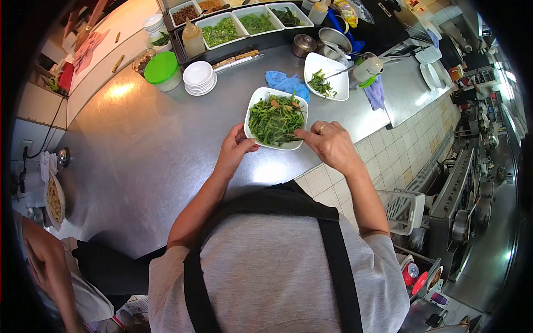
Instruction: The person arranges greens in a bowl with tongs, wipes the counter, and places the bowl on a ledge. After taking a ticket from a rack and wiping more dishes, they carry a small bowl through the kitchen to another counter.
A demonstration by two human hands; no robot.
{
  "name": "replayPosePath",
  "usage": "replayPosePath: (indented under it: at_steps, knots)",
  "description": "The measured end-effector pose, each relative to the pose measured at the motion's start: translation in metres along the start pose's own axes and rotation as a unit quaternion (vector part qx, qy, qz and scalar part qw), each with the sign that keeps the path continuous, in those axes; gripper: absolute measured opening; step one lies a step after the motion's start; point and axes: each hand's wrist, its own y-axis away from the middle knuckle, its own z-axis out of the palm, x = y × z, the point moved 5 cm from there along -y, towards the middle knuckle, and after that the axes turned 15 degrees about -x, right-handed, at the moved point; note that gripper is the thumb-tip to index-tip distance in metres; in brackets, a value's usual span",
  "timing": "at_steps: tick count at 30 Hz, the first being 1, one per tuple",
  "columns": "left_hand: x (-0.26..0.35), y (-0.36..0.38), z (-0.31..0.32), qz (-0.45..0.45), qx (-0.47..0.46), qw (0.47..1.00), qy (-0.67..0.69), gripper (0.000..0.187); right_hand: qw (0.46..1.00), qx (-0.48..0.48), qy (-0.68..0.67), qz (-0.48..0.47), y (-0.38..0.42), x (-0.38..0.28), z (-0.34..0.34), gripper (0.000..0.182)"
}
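Observation:
A white square-rimmed bowl (251,129) heaped with cooked leafy greens (275,117) is in front of me at the counter's near edge. My left hand (237,143) grips its left rim, thumb on top and fingers beneath. At the lower right rim, my right hand (331,145), with a ring on one finger, is closed in a pinch. A thin dark thing reaches from its fingertips into the greens; I cannot make out what it is. Behind the bowl lies a crumpled blue cloth (287,83). A second white bowl (340,83) to the right holds some greens and a utensil.
Stacked small white plates (200,76), a green-lidded tub (162,69) and a squeeze bottle (192,40) stand on the steel counter (139,144). Trays of chopped greens (221,31) line the back. Another person's arm (55,263) is at lower left. Tiled floor (383,152) lies right.

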Motion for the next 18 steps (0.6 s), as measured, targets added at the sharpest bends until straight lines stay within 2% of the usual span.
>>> replayPosePath:
  at_steps: [4, 7, 14, 18]
  knots:
    - [0.002, 0.0, 0.001, 0.001, 0.0, 1.0, 0.0, 0.046, 0.998, 0.042, -0.036, -0.003, -0.008, 0.001, 0.02, 0.026]
    - [0.0, -0.001, -0.001, -0.003, -0.003, 1.0, 0.001, 0.047, 0.99, 0.075, -0.111, 0.031, -0.007, 0.008, 0.013, 0.021]
    - [0.001, 0.0, 0.0, -0.005, 0.002, 1.0, -0.008, 0.049, 0.947, 0.097, -0.264, 0.152, 0.003, 0.035, -0.01, 0.021]
    - [0.001, 0.001, 0.0, -0.006, 0.004, 1.0, 0.017, 0.049, 0.963, 0.082, -0.211, 0.148, 0.0, 0.04, -0.001, 0.024]
